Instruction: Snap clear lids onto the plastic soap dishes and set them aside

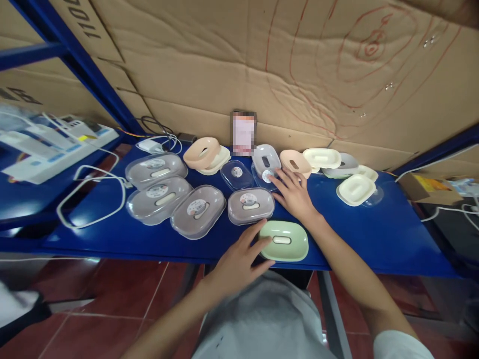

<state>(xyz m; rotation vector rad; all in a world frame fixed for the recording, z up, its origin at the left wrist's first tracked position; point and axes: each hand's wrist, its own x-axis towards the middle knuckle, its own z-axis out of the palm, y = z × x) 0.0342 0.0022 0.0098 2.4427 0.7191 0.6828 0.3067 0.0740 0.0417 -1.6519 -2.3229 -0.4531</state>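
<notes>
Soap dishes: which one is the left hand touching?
The green dish at the table's front edge. It is the only green one; the left hand has fingers on its near-left rim. The others are grey, cream or peach.

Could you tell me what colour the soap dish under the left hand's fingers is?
Pale green: the soap dish at the table's near edge, touched by the left hand, seen in the head view.

**Colours on the blue shelf**

A pale green soap dish [284,241] is seen nearest, on a deep blue shelf [374,239]. Clear grey lids [157,170] with round white-and-orange stickers are spread left; cream dishes [355,189] and peach dishes [202,151] are ranged far, before brown cardboard [232,60] scribbled with red lines
</notes>
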